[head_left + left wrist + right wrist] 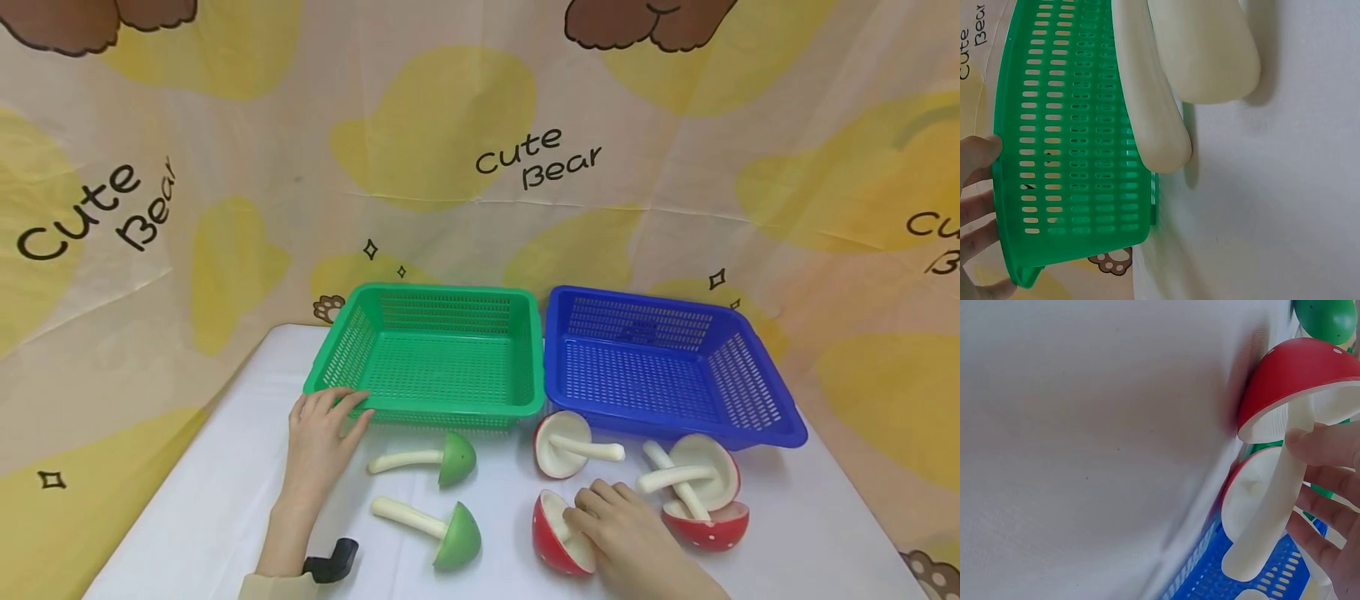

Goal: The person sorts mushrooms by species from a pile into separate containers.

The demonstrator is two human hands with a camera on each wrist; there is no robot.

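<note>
My left hand [322, 429] is at the front left corner of the green basket [450, 410]. In the left wrist view its thumb lies over the outside of the rim, with the other fingers behind it. My right hand [626, 529] pinches the white stem of a red-capped toy mushroom [1266, 512], thumb on the stem near the cap. That cap [551, 546] is tipped on its side, hollow face toward the hand. Left of it lie two green-capped mushrooms [457, 458] [459, 537], stems pointing left.
A blue basket [675, 425] stands right beside the green one. Before it lies another red-capped mushroom [562, 446], and at right two more [723, 475] [708, 533] overlap with crossed stems. A black angled piece [333, 562] is by my left wrist. Patterned cloth [420, 125] hangs behind.
</note>
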